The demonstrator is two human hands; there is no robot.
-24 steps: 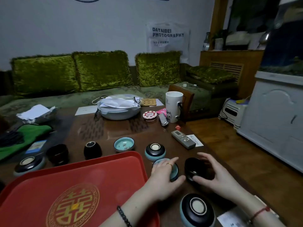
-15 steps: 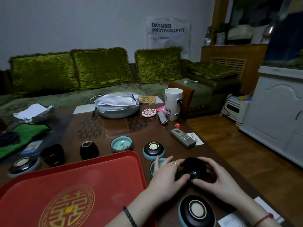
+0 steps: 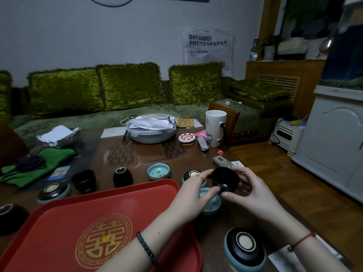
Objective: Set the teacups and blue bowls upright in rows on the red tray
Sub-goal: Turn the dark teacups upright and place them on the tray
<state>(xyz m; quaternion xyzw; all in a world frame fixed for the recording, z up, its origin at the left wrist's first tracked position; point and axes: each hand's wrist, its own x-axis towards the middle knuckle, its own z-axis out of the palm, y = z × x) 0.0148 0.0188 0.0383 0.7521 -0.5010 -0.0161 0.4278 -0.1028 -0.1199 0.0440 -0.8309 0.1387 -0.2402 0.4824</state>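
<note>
Both hands hold one black teacup [image 3: 225, 178] lifted off the table, right of the red tray [image 3: 94, 216]; my left hand [image 3: 193, 195] grips its left side, my right hand [image 3: 249, 191] its right side. Under them sits an upright blue bowl [image 3: 211, 205]. Another blue bowl [image 3: 158, 171] stands upright behind the tray. Upside-down blue bowls lie at the near right [image 3: 244, 249], behind my left hand [image 3: 189, 175] and at the left [image 3: 53, 192]. Black teacups stand at the left [image 3: 84, 180], [image 3: 122, 176]; a dark one [image 3: 10, 218] is at the far left edge. The tray holds nothing.
A remote control [image 3: 222, 160], a white mug [image 3: 215, 130], a lidded white basin [image 3: 150, 129], a round red-and-white tin [image 3: 186, 138] and a green cloth [image 3: 35, 165] lie on the wooden table. A paper slip [image 3: 284, 258] lies at the near right corner. A green sofa is behind.
My two hands closed round the black teacup and lifted it up off the table; the blue bowl that my left hand covered now shows beneath them.
</note>
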